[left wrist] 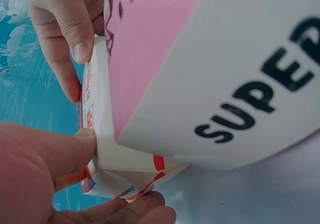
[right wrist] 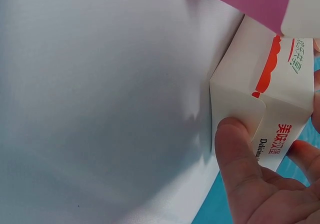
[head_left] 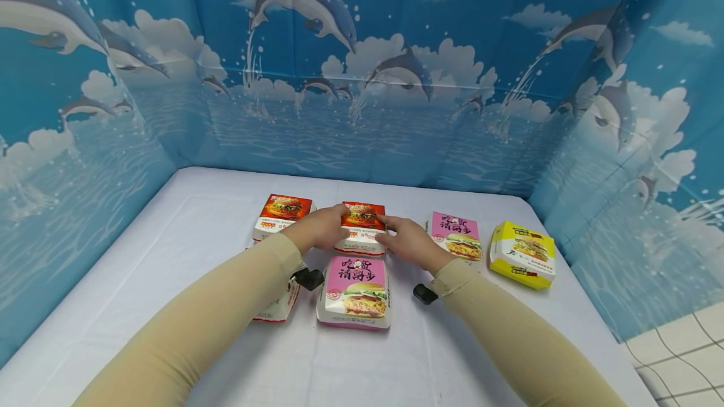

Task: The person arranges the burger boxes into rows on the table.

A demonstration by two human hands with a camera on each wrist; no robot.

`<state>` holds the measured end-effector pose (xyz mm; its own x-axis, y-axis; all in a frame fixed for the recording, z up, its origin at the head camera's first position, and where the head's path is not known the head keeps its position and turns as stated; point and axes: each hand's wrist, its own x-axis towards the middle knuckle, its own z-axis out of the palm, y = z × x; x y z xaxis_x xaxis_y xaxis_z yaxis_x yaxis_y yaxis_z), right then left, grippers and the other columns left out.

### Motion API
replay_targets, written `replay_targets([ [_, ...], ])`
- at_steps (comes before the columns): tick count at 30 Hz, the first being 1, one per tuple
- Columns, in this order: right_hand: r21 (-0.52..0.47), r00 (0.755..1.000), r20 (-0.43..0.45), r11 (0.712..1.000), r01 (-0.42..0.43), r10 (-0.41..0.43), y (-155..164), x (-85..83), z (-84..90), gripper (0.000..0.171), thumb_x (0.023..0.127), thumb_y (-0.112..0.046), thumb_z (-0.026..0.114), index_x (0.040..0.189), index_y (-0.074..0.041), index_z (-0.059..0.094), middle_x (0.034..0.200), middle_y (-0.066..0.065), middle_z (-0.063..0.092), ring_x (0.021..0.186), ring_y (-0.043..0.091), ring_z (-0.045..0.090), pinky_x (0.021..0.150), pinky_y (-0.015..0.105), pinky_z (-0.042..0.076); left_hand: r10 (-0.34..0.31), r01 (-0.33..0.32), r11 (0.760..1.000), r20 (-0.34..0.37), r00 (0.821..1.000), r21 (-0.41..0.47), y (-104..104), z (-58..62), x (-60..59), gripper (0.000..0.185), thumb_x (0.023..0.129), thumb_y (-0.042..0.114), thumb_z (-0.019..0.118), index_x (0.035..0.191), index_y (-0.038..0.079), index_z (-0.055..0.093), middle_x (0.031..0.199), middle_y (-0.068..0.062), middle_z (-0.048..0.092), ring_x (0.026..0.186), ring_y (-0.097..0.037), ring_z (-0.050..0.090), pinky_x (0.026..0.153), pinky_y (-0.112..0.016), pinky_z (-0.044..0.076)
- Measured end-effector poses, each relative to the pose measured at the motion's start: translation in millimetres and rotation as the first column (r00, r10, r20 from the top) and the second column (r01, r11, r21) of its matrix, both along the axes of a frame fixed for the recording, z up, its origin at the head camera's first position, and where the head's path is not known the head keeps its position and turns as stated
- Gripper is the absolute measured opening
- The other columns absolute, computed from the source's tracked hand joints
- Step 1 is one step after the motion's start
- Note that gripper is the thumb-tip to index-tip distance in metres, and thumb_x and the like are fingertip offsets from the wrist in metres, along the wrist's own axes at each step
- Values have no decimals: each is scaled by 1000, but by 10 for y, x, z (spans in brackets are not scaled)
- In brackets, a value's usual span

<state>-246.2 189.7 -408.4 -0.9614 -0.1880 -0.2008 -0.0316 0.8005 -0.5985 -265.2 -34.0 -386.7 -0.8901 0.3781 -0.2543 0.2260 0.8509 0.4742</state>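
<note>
Lettering on pink-topped box (head_left: 354, 292) side, left wrist view: "SUPER", cut off at frame edge; large Chinese characters on its lid. Red-printed box (head_left: 362, 226) side, right wrist view: red Chinese characters, black "Delicious" partly hidden by thumb. Red-printed box on white desk (head_left: 170, 250), just behind pink-topped box, held between both grips: left hand (head_left: 320, 228) clasping left end, thumb and fingers curled on its edges; right hand (head_left: 408, 243) clasping right corner, thumb pressed on side wall. Elsewhere: second red box (head_left: 283, 216), second pink box (head_left: 455, 235), yellow box (head_left: 523, 255).
</note>
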Motion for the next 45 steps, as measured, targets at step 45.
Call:
replay_targets([
  [45, -69, 999, 4, 997, 41, -41, -17, 11, -53, 64, 106, -40, 62, 165, -32, 38, 166, 14, 44, 148, 33, 47, 114, 54, 47, 26, -26, 999, 7, 1000, 21, -26, 32, 35, 64, 108, 33, 59, 164, 16, 33, 161, -12, 50, 127, -26, 60, 97, -44, 50],
])
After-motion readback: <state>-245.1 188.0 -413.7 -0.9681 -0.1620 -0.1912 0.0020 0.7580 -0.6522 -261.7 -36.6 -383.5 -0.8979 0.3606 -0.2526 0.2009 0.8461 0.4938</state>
